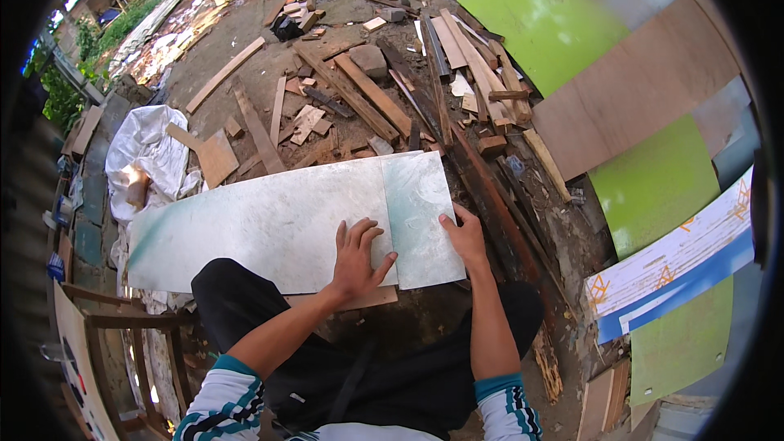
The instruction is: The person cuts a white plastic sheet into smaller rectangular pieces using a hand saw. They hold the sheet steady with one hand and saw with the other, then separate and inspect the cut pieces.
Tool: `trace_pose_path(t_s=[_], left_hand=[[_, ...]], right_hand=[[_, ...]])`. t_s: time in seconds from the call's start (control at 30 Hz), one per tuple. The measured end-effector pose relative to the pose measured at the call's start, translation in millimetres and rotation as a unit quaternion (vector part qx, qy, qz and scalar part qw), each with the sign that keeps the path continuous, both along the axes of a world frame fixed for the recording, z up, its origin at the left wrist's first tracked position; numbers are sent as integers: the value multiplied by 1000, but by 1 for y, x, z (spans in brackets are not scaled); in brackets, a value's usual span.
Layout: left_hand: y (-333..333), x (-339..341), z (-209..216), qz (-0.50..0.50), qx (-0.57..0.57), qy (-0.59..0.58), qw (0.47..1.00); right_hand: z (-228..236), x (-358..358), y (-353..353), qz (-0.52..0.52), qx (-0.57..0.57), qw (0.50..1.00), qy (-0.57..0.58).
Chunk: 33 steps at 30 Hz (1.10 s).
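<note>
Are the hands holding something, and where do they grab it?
Nothing is gripped. The left hand lies flat across the seam of the pale sheet; the right hand presses flat near its right end.

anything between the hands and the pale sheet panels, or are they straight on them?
Nothing visible in between. The left hand lies flat across the seam of the large sheet and the smaller greenish sheet; the right hand presses directly on the smaller sheet's right edge.
</note>
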<state>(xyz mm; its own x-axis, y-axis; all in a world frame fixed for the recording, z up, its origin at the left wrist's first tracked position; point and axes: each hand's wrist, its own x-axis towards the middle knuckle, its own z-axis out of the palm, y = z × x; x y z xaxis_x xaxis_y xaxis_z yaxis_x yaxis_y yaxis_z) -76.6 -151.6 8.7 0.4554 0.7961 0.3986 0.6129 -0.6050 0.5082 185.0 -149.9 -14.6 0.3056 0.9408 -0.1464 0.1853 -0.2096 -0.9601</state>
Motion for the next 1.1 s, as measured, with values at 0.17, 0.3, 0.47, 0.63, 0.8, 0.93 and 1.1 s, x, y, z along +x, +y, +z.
trace_pose_path(t_s=[0.17,0.3,0.47,0.63,0.8,0.93,1.1], left_hand=[[9,8,-12,87,-24,113,989],[16,7,2,67,-12,150,986],[51,-12,9,-2,-87,112,990],[52,-13,1,5,-16,121,992],[55,-8,0,9,-37,171,985],[56,-9,1,11,-60,171,983],[58,-13,-1,10,-49,184,982]], right_hand=[[-14,-22,11,-26,-6,991,-131],[-12,-33,11,-33,-23,997,-65],[-8,-38,14,-2,-21,997,-79],[-4,-48,15,-15,-39,992,-118],[-9,-43,16,-23,-46,996,-66],[-2,-46,18,-23,-53,997,-51],[1,-48,20,-18,-62,997,-36]])
